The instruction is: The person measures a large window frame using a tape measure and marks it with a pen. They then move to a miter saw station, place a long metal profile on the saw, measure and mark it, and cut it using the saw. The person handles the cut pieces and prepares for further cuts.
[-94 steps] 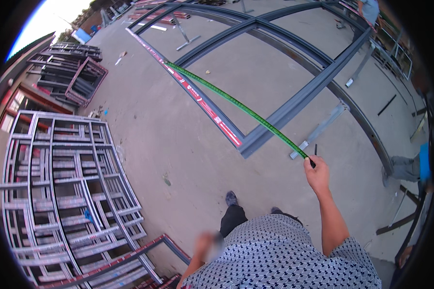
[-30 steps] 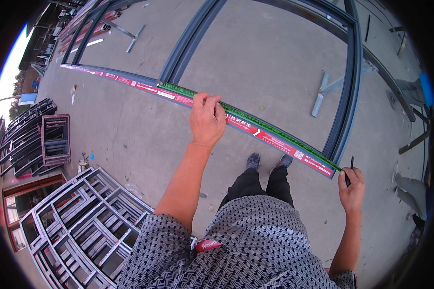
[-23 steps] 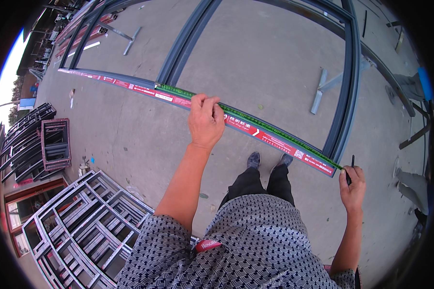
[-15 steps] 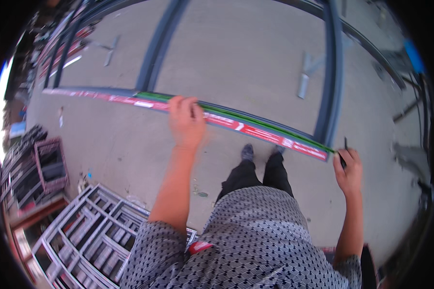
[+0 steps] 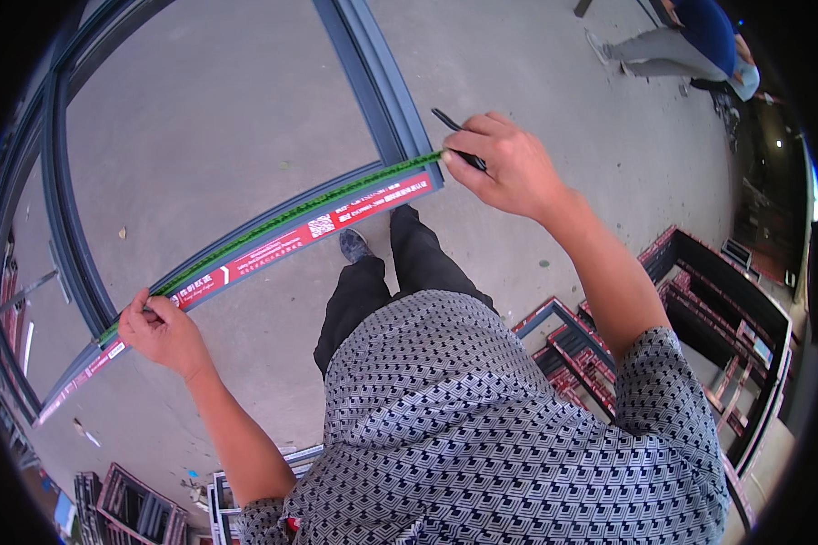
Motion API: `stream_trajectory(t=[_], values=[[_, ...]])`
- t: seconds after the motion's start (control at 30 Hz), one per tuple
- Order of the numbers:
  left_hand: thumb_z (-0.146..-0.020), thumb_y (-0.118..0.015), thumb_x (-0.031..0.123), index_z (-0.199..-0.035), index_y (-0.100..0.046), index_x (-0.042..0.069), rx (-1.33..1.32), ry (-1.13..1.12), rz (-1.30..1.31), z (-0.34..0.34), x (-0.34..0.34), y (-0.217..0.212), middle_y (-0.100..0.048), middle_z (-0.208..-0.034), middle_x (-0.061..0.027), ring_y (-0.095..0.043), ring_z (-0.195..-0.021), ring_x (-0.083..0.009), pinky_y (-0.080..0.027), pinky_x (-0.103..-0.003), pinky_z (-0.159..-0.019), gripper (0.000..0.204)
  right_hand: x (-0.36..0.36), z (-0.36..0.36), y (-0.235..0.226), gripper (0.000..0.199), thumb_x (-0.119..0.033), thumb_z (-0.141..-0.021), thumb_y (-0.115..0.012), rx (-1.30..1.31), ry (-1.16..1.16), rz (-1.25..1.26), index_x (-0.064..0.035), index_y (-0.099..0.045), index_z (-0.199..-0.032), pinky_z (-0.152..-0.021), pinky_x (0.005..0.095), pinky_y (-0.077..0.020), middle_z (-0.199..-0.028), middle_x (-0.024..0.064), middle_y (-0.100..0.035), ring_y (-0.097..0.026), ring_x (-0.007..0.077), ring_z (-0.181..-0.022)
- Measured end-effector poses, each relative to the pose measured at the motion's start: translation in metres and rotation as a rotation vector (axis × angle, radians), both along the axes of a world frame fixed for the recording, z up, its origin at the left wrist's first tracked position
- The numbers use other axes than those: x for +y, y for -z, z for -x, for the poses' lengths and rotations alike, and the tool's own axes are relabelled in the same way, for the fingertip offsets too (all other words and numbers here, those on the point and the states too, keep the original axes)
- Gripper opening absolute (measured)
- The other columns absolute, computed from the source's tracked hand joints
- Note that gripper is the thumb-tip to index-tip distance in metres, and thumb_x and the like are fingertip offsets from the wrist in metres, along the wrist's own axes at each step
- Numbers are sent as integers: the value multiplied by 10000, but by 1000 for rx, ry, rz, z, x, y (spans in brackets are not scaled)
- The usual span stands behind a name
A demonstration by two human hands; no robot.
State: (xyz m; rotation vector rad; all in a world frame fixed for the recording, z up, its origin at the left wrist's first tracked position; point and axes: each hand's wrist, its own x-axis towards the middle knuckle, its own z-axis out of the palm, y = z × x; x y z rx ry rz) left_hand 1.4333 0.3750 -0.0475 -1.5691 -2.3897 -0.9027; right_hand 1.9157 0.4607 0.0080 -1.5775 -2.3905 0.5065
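Observation:
A green tape measure blade (image 5: 291,216) stretches along the near bar of a dark grey metal frame (image 5: 386,118). Red printed film (image 5: 282,238) covers the bar's side facing me. At the bar's right corner, my right hand (image 5: 509,163) is closed, pinching the blade's end while a black pen (image 5: 468,159) lies between its fingers. My left hand (image 5: 165,334) is closed at the blade near the frame's left upright, its fingers bent over the bar. A little of the green blade shows beyond that hand. No tape case is visible.
Stacked frames stand behind me at right (image 5: 727,336) and lower left (image 5: 141,504). A person in a blue top (image 5: 704,41) bends down at the far right. My shoes (image 5: 354,245) are on the concrete floor (image 5: 218,118) just below the bar.
My view has swung right, so the frame now sits further left and the person at the far right shows. My right hand stays at the blade's end; my left appears closer to the left upright.

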Motion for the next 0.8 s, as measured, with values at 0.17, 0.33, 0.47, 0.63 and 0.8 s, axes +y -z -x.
stream_trajectory(t=[0.17, 0.33, 0.47, 0.63, 0.8], values=[[-972, -594, 74, -1093, -703, 15, 0, 4, 9, -4, 3, -4, -511, -1156, -101, -544, -775, -130, -488, -264, -697, 173, -2, -3, 5, 193, -243, -934, -668, 13, 3, -8, -81, -747, -1005, -756, 424, -556, -951, 85, -686, -652, 290, -934], [-959, -598, 68, -1081, -706, 14, 20, 7, -13, -3, 2, -7, -531, -1127, -109, -533, -759, -139, -485, -271, -700, 171, -1, -2, 1, 203, -245, -936, -670, 11, -2, -4, -71, -747, -1008, -769, 420, -555, -967, 93, -693, -655, 292, -943], [-952, -602, 71, -1061, -714, 13, 42, 0, -12, -2, 4, -7, -550, -1087, -109, -525, -751, -148, -487, -291, -708, 167, 0, -2, 1, 202, -249, -937, -671, 8, -7, 1, -72, -746, -998, -773, 418, -555, -968, 86, -695, -659, 287, -945], [-961, -589, 93, -1061, -717, 10, 95, 8, -2, -4, 4, -7, -562, -1068, -111, -509, -737, -156, -484, -314, -710, 182, 0, -2, 1, 189, -242, -938, -670, -7, -13, -8, -75, -745, -989, -767, 416, -555, -957, 76, -695, -662, 283, -933], [-966, -583, 101, -1066, -716, 10, 75, 8, -3, -5, 4, -9, -565, -1066, -105, -498, -722, -152, -481, -313, -713, 189, 1, -3, -1, 179, -234, -936, -673, -6, -11, 3, -79, -745, -987, -763, 417, -556, -952, 72, -696, -663, 281, -931]])
